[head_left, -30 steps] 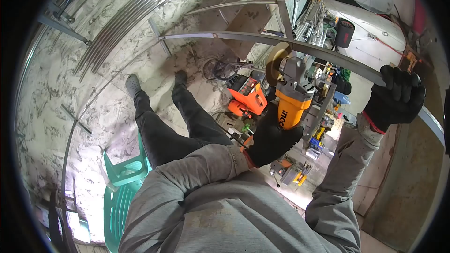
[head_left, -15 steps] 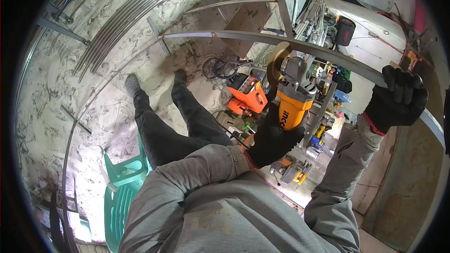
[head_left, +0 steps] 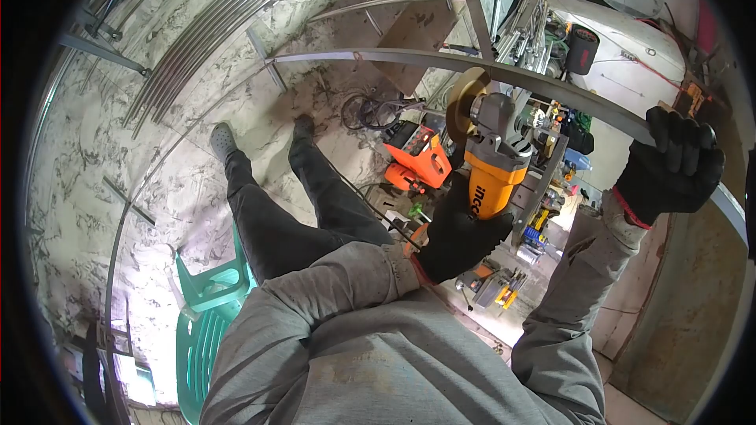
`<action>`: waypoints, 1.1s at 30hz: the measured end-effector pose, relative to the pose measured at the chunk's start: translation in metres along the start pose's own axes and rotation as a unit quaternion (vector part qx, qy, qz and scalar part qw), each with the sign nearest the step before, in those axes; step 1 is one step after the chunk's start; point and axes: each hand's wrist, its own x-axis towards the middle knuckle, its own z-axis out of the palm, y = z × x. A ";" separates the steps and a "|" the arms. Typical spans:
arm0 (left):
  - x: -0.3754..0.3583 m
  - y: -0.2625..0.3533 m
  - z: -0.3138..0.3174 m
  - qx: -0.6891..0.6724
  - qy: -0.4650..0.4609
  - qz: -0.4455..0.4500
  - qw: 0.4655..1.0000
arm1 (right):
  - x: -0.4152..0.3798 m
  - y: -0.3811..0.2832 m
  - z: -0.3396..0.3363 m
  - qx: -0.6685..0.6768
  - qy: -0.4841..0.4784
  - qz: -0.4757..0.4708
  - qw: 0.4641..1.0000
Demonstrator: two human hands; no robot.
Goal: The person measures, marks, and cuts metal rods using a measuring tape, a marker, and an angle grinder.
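Note:
My left hand [head_left: 461,232], in a black glove, grips the yellow body of an angle grinder [head_left: 490,159]. Its disc [head_left: 466,98] sits against the underside of a long curved metal bar [head_left: 394,58] that runs across the view. My right hand [head_left: 671,165], also gloved in black, is closed around the same bar further to the right. Both grey sleeves reach up from the bottom of the view.
A green plastic chair [head_left: 206,311] stands under my legs at the lower left. An orange machine [head_left: 417,159] and loose tools lie on the marble floor below the grinder. Bundled metal rods [head_left: 213,27] lie at the upper left, a tool rack [head_left: 524,20] at the top.
The grinder disc has shifted slightly along the bar; both hands keep their grips and the view has drifted a little.

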 end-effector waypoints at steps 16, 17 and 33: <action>0.002 -0.002 0.003 -0.057 -0.010 0.006 0.998 | 0.001 0.004 0.003 -0.016 0.004 -0.031 0.999; 0.002 -0.002 0.003 -0.058 -0.011 0.004 0.998 | 0.001 0.004 0.002 -0.015 -0.003 -0.029 0.999; 0.005 0.003 0.010 0.007 0.006 0.054 0.999 | 0.001 0.004 0.005 -0.011 -0.003 -0.014 1.000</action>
